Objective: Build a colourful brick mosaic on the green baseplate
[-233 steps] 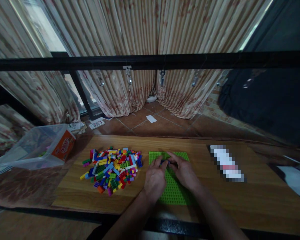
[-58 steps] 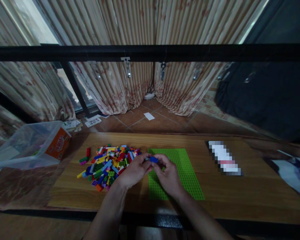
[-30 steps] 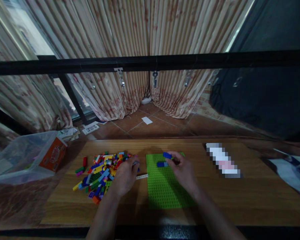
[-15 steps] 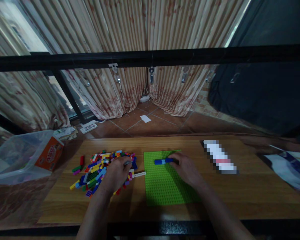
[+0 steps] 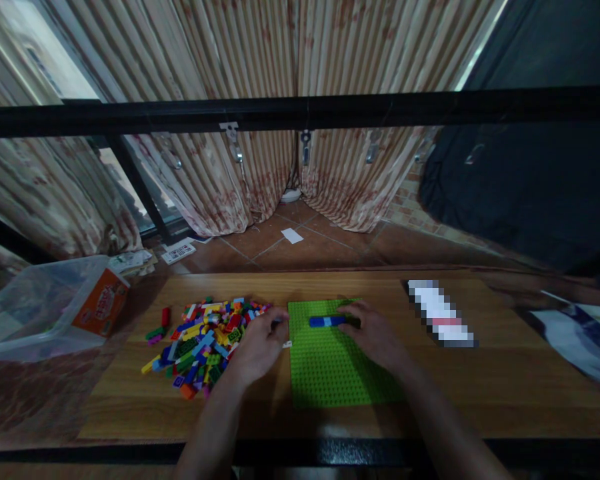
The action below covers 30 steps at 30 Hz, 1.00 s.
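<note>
A green baseplate [image 5: 330, 370] lies on the wooden table [image 5: 480, 387] in front of me. A short row of blue bricks [image 5: 326, 321] sits on its far part. My right hand [image 5: 375, 335] has its fingers closed round the right end of that row. My left hand [image 5: 257, 343] rests curled between the baseplate's left edge and the pile of coloured bricks [image 5: 203, 333]. Its fingertips are pinched together, and what they hold is hidden. A thin white piece [image 5: 286, 344] pokes out beside that hand.
A clear plastic box [image 5: 35, 300] with an orange label lies on its side at the far left. A blurred-out object [image 5: 443, 313] lies right of the baseplate, and papers [image 5: 580, 337] sit at the right edge. A black rail [image 5: 300, 110] crosses the view above.
My right hand has set a second blue brick against the first on the baseplate and stays on the row. My left hand left the pile and moved right to the baseplate's edge.
</note>
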Available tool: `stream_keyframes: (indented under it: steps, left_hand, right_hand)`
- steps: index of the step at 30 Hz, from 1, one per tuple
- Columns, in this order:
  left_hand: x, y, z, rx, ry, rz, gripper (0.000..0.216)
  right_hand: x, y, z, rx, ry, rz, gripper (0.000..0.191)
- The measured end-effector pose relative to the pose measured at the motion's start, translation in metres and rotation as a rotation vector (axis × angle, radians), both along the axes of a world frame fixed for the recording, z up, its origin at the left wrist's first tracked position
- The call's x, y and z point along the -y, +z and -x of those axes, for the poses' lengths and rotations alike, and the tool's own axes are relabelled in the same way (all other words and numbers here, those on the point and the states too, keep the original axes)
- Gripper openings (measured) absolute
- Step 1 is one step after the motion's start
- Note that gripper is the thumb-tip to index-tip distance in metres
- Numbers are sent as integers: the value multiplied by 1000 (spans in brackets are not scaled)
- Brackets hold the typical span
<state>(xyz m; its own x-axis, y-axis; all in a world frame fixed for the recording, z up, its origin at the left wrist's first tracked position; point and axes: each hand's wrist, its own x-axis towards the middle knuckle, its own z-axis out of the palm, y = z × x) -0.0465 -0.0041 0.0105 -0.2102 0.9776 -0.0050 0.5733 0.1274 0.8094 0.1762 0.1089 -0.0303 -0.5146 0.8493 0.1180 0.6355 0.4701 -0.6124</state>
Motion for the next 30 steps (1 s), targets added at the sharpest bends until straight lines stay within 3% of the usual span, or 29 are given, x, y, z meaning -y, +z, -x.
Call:
stream_keyframes:
  steps: [9, 16, 30]
  left_hand:
    - [-12, -11, -55, -308, -55, 45, 34]
    - [-13, -21, -83, -613, -225, 121, 57]
    - [-20, -17, -97, -669, -275, 226, 66]
  right_hand:
    - [-4, -3, -2, -75, 49, 7, 19]
    - [-5, -7, -1, -117, 59, 5, 19]
    - [-8, -15, 0, -142, 53, 2, 20]
